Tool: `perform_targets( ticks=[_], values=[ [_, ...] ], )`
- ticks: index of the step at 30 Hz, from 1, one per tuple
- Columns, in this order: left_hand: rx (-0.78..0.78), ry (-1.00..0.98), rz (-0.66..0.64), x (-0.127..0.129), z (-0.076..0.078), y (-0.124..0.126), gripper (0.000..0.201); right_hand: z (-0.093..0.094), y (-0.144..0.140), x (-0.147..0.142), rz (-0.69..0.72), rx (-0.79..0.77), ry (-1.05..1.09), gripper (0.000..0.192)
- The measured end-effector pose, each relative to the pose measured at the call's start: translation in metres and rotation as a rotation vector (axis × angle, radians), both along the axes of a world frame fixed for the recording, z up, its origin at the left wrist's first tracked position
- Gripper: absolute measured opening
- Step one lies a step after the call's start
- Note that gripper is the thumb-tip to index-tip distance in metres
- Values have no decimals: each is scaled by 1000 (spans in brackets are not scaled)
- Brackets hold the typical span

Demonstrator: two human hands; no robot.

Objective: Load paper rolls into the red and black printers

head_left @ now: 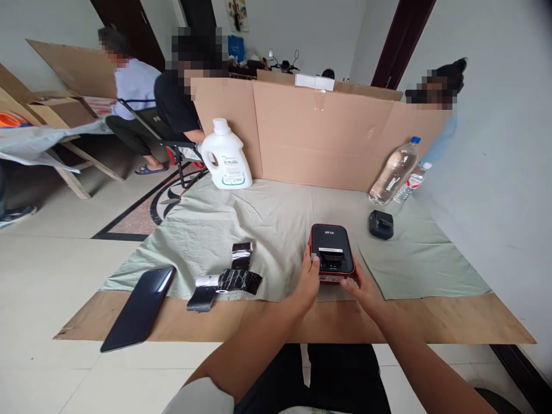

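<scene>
A small black label printer with a red casing [331, 253] sits on the pale green cloth [267, 224] near the front of the brown wooden bench [452, 322]. The left hand [307, 280] grips its left side, thumb on top; the right hand [363, 287] clasps its near right corner. Left of them lie black film strips with a white roll [226, 280], well apart, and a dark smartphone [140, 307] overhanging the bench's front edge. Open cloth stretches behind the printer towards the upright cardboard wall [319, 135].
</scene>
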State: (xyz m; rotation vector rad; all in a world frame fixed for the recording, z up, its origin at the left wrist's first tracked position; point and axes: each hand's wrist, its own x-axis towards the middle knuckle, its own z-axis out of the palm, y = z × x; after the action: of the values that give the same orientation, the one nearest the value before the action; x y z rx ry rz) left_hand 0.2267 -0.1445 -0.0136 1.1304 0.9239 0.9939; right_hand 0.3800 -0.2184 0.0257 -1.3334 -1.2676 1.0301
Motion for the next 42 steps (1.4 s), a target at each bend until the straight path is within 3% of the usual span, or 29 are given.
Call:
perform_targets(
  ticks=[4, 8, 11, 15, 20, 31, 42],
  values=[
    [-31, 29, 17, -5, -2, -4, 66, -16, -2, 4, -89, 14, -84, 80],
    [79, 90, 52, -14, 5, 21, 65, -17, 19, 1, -334, 208, -223, 57],
    [286, 97, -49, -21, 11, 46, 68, -15, 36, -7, -407, 362, -286, 32],
    [471, 82, -227, -23, 14, 66, 64, -26, 46, -20, -518, 538, -317, 18],
    [455, 15, -272, -20, 12, 66, 64, -42, 44, -27, -526, 558, -252, 32],
    [473, 68, -284, -20, 14, 67, 58, -41, 43, -29, -531, 488, -212, 43],
    [449, 9, -264, -21, 14, 63, 59, -45, 45, -31, -536, 518, -138, 53]
  ],
)
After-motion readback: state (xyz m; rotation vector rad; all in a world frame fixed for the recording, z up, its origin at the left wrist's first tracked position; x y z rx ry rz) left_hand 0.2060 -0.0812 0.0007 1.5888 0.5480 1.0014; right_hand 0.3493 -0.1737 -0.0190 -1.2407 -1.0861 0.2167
